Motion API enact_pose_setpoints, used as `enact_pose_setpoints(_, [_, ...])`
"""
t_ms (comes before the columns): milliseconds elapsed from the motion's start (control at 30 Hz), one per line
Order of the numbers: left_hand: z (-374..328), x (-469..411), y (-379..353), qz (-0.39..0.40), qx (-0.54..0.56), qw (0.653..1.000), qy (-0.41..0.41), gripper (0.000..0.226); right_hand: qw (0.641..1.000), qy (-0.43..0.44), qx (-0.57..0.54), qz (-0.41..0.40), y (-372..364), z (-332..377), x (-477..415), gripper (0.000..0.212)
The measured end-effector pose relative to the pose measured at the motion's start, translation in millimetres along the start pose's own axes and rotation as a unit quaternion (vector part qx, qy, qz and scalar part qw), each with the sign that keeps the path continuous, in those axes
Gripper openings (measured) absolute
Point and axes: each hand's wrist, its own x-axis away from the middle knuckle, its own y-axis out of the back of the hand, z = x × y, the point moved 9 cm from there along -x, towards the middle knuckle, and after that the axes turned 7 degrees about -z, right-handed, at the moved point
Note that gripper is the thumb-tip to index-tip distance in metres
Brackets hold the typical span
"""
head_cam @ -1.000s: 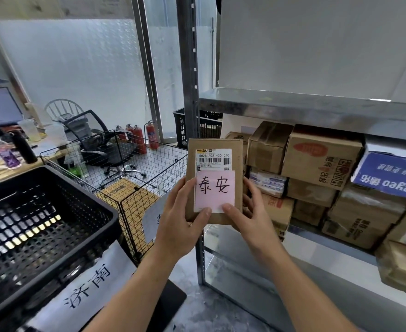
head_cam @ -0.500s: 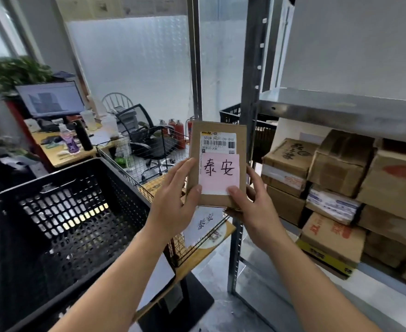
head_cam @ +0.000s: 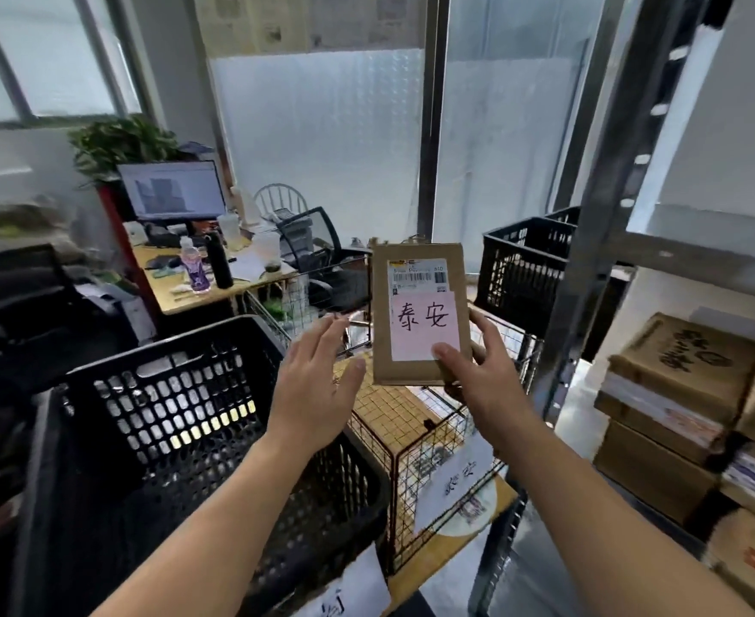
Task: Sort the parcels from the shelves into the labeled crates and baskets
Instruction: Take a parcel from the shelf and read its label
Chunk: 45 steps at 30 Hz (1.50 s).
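right hand [head_cam: 482, 380] grips brown parcel [head_cam: 420, 313] upright, thumb on its pink note [head_cam: 424, 325]; left hand [head_cam: 317, 380] spread flat, empty, just beside it, above wire basket [head_cam: 415, 420]

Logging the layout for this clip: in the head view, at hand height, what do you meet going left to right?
black plastic crate → left hand → brown parcel → right hand → metal shelf upright → stacked cardboard boxes
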Motion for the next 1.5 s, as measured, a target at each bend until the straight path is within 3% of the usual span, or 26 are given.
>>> enact_pose_setpoints(233, [63, -6, -47, 0.114, -0.174, 0.977, 0.056, 0.059, 0.997, -0.070, 0.023, 0.010, -21, -48, -71, 0.060])
enact_pose_setpoints(500, [122, -42, -78, 0.165, -0.220, 0.945, 0.180, 0.065, 0.986, -0.127, 0.072, 0.085, -79, -123, -156, 0.058])
enact_pose_setpoints(800, [178, -82, -93, 0.148, -0.204, 0.909, 0.331, 0.070, 0.949, -0.195, 0.145, 0.202, -160, -231, -234, 0.063])
enact_pose_setpoints(1000, [198, -76, -98, 0.092, -0.153, 0.897, 0.404, 0.075, 0.914, -0.259, 0.172, 0.262, -200, -298, -238, 0.062])
enact_pose_setpoints(1267, [197, -75, -93, 0.063, -0.140, 0.904, 0.400, 0.074, 0.884, -0.307, 0.167, 0.311, -237, -339, -233, 0.066])
enact_pose_setpoints(1500, [194, -75, -92, 0.046, -0.140, 0.909, 0.389, 0.074, 0.869, -0.300, 0.211, 0.333, -246, -351, -240, 0.075])
